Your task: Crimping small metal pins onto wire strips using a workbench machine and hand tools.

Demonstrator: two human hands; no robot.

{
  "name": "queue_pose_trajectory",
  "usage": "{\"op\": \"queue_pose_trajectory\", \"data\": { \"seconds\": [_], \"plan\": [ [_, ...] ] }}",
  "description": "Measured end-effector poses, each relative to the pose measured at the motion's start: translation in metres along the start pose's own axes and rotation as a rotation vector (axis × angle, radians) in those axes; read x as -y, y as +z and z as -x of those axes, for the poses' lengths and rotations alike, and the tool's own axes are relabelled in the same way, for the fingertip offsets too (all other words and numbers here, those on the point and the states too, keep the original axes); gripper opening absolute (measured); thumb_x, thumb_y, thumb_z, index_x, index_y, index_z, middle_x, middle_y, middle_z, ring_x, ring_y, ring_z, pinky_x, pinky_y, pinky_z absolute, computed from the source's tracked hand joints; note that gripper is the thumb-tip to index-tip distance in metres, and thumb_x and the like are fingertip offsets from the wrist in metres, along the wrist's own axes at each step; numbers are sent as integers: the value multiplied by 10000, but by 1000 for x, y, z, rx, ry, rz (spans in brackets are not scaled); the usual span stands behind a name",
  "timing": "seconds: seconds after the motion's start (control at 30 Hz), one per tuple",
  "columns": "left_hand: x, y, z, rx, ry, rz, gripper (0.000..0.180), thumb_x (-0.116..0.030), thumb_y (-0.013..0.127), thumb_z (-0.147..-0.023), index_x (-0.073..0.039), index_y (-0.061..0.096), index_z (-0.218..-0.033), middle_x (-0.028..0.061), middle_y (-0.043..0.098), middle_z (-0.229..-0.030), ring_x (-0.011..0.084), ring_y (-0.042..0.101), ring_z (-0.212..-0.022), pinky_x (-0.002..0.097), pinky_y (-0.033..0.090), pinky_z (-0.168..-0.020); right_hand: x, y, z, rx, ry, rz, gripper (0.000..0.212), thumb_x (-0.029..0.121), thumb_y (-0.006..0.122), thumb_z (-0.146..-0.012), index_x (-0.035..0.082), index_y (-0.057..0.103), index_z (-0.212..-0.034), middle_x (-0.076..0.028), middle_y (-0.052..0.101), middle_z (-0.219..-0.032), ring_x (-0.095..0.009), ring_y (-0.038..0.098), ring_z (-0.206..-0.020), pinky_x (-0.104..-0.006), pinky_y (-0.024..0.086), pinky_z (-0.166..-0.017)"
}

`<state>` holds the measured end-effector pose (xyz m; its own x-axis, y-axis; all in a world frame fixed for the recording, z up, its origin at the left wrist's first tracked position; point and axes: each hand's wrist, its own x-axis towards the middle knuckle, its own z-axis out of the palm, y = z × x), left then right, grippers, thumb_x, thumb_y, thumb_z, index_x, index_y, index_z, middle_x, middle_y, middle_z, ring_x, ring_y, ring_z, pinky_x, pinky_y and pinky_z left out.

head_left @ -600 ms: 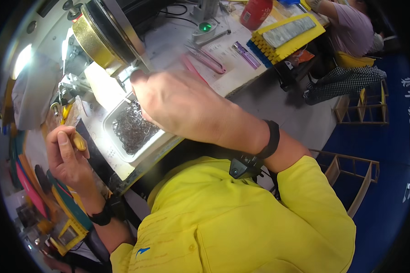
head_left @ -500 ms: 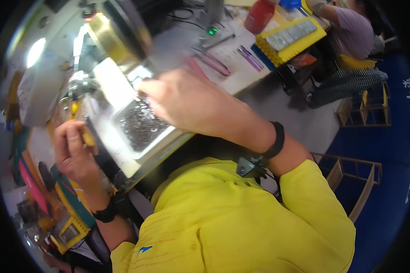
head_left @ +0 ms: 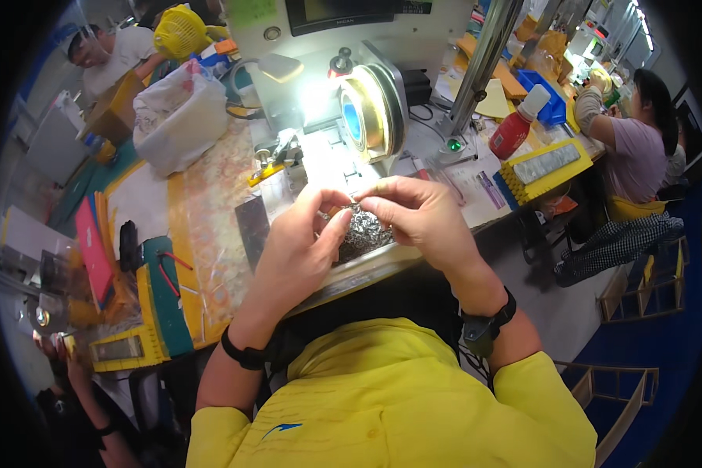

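Note:
My left hand (head_left: 308, 238) and my right hand (head_left: 425, 222) meet fingertip to fingertip in front of the machine. Both are closed in a pinch on a small silvery piece (head_left: 355, 201), too small to name more exactly. A bit of something yellow-brown (head_left: 333, 211) shows among my left fingers. Just below the fingertips lies a heap of small shiny metal parts (head_left: 364, 232) in a white tray (head_left: 366, 267), partly hidden by my hands. Behind them, a bright lamp lights the machine's work area (head_left: 327, 168), and a gold-coloured reel (head_left: 369, 113) is mounted there.
A white plastic bag (head_left: 181, 117) stands to the left, beyond a patterned work surface (head_left: 210, 234). On the right are a metal post (head_left: 483, 66), a red bottle (head_left: 515, 125) and a yellow studded holder (head_left: 550, 168). A co-worker (head_left: 636, 132) sits at far right.
My view has swung round to face the machine. My right hand has come up from the tray of metal parts, and my left hand has moved in from the side to meet it.

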<state>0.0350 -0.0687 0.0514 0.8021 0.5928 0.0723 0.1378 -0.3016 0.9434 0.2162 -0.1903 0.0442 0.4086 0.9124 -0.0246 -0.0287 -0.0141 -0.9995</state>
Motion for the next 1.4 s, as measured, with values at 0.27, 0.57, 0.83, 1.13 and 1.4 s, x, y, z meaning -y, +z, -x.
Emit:
{"op": "queue_pose_trajectory", "data": {
  "seconds": [0.27, 0.57, 0.83, 1.13, 1.4],
  "plan": [
    [17, 7, -13, -114, 31, 55, 131, -112, 702, -1065, 17, 687, -1085, 48, 680, -761, 109, 627, -659, 298, 488, -612, -6, 8, 0, -1, -1, -103, 199, 146, 787, -1034, 25, 807, -1190, 39, 732, -896, -5, 575, -740, -198, 441, -628],
    [20, -10, -12, -207, 176, -257, 103, -91, 700, -1067, -8, 676, -1011, -27, 583, -738, 46, 507, -641, 262, 415, -592, -25, -15, 6, -143, -612, 895, 224, 35, 748, -967, 22, 797, -1185, -143, 757, -1012, -342, 741, -909, -408, 582, -861],
    [10, -10, -16, -132, 316, -222, 97, -102, 688, -1083, -5, 687, -1082, 8, 612, -742, 56, 559, -630, 259, 442, -567, -6, 5, 4, -152, -353, 598, 203, 24, 693, -1022, 1, 775, -1207, -171, 811, -1025, -247, 789, -859, -341, 606, -799],
    [12, -11, -11, -144, 371, -168, 58, -40, 680, -1071, 18, 685, -1075, 23, 651, -817, 62, 614, -667, 241, 492, -598, 6, 23, -2, -57, -254, 93, 161, 52, 783, -1013, -17, 765, -1157, -48, 805, -994, -68, 711, -840, -251, 569, -775],
    [-1, -11, 1, -197, 229, -146, 61, -63, 721, -1029, -16, 688, -1049, 103, 662, -835, 196, 633, -669, 327, 496, -607, 10, 32, 4, -58, -101, -25, 222, 160, 778, -1047, -28, 750, -1161, -58, 778, -991, -78, 684, -838, -254, 547, -755]
  ]
}}
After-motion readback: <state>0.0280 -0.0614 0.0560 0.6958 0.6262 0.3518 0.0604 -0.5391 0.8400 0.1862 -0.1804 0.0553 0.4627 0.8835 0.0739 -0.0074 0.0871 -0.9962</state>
